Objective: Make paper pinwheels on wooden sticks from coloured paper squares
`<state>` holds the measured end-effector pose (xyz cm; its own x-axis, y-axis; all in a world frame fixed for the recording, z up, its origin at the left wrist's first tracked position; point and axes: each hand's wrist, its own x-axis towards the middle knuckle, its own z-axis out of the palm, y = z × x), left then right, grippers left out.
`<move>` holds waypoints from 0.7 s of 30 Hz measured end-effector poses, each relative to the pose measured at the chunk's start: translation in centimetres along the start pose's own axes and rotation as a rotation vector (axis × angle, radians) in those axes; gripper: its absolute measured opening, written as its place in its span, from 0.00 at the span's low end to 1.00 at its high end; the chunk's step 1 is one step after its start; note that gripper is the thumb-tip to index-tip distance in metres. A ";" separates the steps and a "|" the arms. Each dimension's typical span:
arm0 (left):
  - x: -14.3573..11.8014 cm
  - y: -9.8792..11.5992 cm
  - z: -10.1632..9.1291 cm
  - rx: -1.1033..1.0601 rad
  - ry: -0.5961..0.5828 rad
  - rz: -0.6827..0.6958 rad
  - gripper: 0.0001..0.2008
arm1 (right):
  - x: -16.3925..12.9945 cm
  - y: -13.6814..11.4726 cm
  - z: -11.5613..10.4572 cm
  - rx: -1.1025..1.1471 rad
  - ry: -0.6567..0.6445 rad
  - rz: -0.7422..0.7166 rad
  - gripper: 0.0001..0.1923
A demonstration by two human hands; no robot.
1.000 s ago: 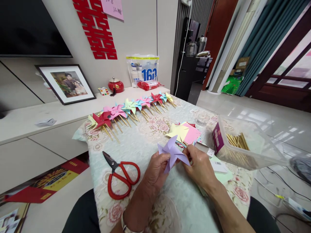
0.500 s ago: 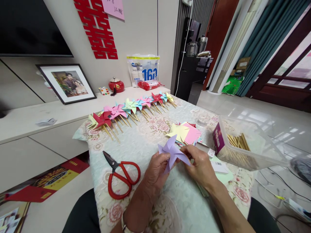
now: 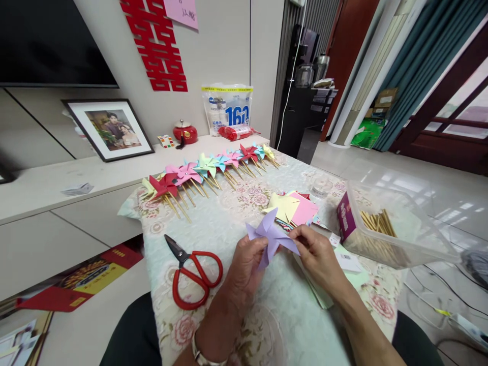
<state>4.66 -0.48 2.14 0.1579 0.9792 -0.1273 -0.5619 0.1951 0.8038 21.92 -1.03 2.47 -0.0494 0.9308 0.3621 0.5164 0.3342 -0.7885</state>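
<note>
**Purple pinwheel held over cluttered table**

Left hand and right hand both pinch a purple paper pinwheel, held just above the floral tablecloth. Red scissors lie to the left, near the left hand. Stack of coloured paper squares just behind the pinwheel. Clear plastic box of wooden sticks on the right. Row of finished pinwheels along the far edge.

Purple pinwheel: its centre and lower blade are covered by the fingers of the left hand and right hand.
Paper stack: lower sheets hidden under the top ones.
Clear box: stick count unreadable.
Television: cut off at top-left.
</note>
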 end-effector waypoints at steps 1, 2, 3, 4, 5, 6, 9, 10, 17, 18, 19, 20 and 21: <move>0.3 -0.1 0.3 -0.049 -0.021 -0.053 0.09 | 0.0 0.2 -0.2 0.057 0.022 0.042 0.07; 0.6 -0.2 0.5 -0.065 -0.008 -0.065 0.10 | 0.0 0.3 -0.5 0.126 0.049 0.080 0.06; 0.8 -0.3 0.7 -0.069 0.019 -0.057 0.10 | 0.1 0.3 -0.8 0.195 0.075 0.106 0.05; 0.9 -0.3 0.9 -0.066 0.045 -0.043 0.11 | 0.1 0.3 -1.1 0.255 0.097 0.114 0.05; 1.0 -0.4 1.0 -0.049 0.071 -0.017 0.12 | 0.1 0.2 -1.3 0.297 0.111 0.100 0.05; 1.0 -0.5 1.0 -0.028 0.087 0.010 0.13 | 0.1 0.0 -1.4 0.317 0.116 0.068 0.04; 1.0 -0.8 0.9 0.040 0.093 0.066 0.15 | 0.1 -0.9 -1.3 0.286 0.049 -0.046 0.04; 1.0 -0.9 0.8 0.063 0.096 0.084 0.15 | 0.1 -1.2 -1.1 0.268 0.014 -0.064 0.05; 1.4 -1.3 0.3 0.258 0.064 0.149 0.15 | -0.2 -2.0 0.1 0.165 -0.073 -0.071 0.05; 1.4 -1.4 0.3 0.296 0.057 0.160 0.14 | -0.2 -2.0 0.2 0.162 -0.070 -0.069 0.06; 1.4 -1.4 0.3 0.330 0.053 0.172 0.13 | -0.2 -2.0 0.2 0.161 -0.070 -0.064 0.06; 1.4 -1.5 0.3 0.361 0.052 0.186 0.11 | -0.2 -1.9 0.3 0.164 -0.070 -0.056 0.06; 1.3 -1.5 0.4 0.388 0.051 0.199 0.11 | -0.2 -1.9 0.3 0.169 -0.071 -0.044 0.06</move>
<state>6.02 0.46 0.96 0.0318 0.9990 0.0312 -0.2288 -0.0231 0.9732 20.70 -1.80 3.76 -0.1326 0.9208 0.3668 0.3618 0.3894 -0.8470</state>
